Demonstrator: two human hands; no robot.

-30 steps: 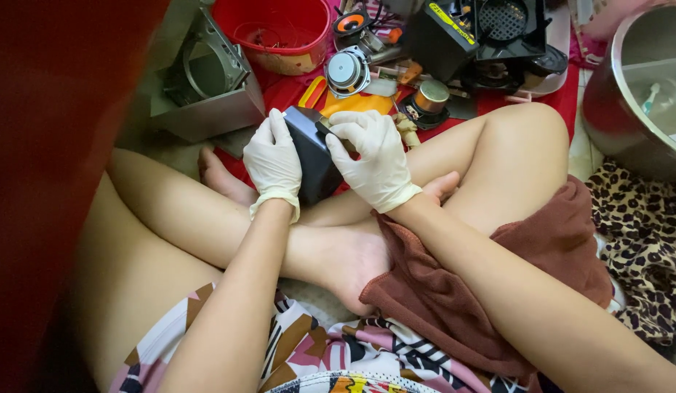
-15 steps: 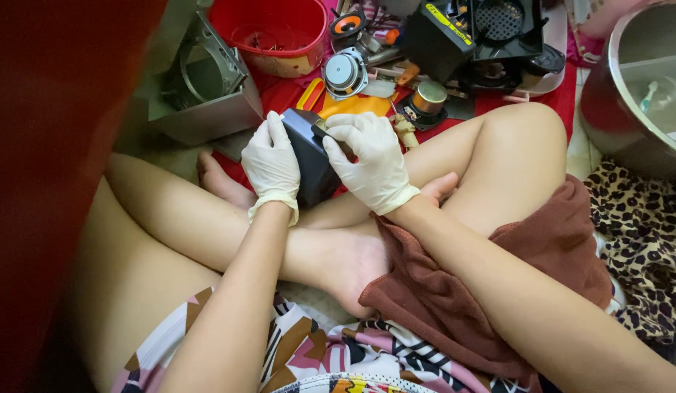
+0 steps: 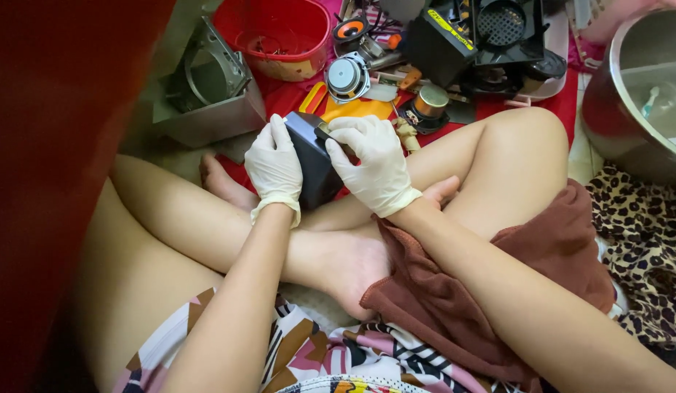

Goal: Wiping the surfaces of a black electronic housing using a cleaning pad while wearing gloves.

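- Above the crossed bare legs, in the head view, the left hand [image 3: 274, 169] in a pale rubber glove grasps the left side of a small dark box-shaped plastic housing [image 3: 314, 161]; its grip is clenched around the edge of the housing.
- The right hand [image 3: 374, 166], also in a pale glove, lies on the right upper part of the same housing, the fingers curled over its top corner; the grip is closed on it.
- The housing stands tilted between both hands, just over the shin and near the foot.
- Behind the hands, on a red cloth [image 3: 287, 98] on the floor, lie a round silver loudspeaker unit [image 3: 346, 77], an orange flat plastic piece [image 3: 356, 109] and a small brass-coloured cylinder [image 3: 431, 102].
- A red round plastic bowl [image 3: 280, 36] is further back, and a grey metal frame with a round opening [image 3: 207, 87] stands at its left.
- At the right edge there is a large steel pot [image 3: 636, 94], near a leopard-pattern fabric [image 3: 643, 240].
- A black plastic casing with a round grille [image 3: 483, 36] is at the top.
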